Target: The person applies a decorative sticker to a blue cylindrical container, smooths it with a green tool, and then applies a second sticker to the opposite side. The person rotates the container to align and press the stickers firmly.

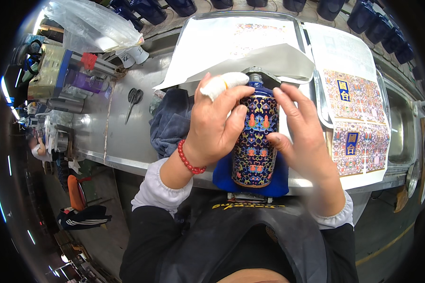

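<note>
Now your left hand point(215, 127) arches in, thumb and fingers holding the floral-patterned bottle point(254, 141) over the blue cloth point(281, 181); your right hand point(304, 134) curves alongside, thumb and fingers parted.

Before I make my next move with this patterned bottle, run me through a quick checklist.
1. Hands placed: ok; left hand and right hand are both at the patterned bottle.
2. White wrap on a left finger: ok, in place, held with a yellow band.
3. Blue cloth under the bottle: ok, showing at its sides and base.
4. Scissors clear of the hands: ok, lying off to the left on the metal table.
5. Pattern on the bottle's underside: cannot tell, hidden.
</note>
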Tool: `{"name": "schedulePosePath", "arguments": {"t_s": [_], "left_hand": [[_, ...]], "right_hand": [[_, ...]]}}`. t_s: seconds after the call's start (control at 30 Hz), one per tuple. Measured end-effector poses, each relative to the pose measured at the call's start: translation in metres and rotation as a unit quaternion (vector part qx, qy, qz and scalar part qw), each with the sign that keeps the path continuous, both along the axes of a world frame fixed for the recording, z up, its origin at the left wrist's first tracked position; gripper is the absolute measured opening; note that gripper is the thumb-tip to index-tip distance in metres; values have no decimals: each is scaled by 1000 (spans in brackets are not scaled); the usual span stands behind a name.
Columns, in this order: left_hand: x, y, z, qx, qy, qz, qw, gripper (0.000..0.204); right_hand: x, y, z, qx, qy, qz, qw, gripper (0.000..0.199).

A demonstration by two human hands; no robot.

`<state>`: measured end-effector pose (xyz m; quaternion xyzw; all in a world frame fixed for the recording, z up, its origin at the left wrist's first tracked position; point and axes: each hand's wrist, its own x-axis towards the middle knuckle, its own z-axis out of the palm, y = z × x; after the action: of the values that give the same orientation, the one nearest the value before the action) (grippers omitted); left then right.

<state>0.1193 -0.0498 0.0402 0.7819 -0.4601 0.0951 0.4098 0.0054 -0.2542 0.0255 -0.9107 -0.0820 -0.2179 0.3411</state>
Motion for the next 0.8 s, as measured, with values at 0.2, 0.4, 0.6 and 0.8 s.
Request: {"name": "schedulePosePath", "arguments": {"t_s": [0.2, 0.4, 0.6, 0.8], "left_hand": [[8, -13, 12, 10, 35, -11, 999, 22], [10, -13, 23, 70, 46, -4, 996, 22], [10, -11, 24, 80, 68, 2, 994, 16], [10, -11, 21, 65, 94, 7, 993, 13]], "right_hand": [[7, -18, 32, 171, 9, 2, 985, 42], [27, -40, 73, 117, 135, 55, 982, 27], [34, -37, 63, 167, 167, 95, 967, 25], [40, -39, 61, 133, 173, 95, 971, 22]]}}
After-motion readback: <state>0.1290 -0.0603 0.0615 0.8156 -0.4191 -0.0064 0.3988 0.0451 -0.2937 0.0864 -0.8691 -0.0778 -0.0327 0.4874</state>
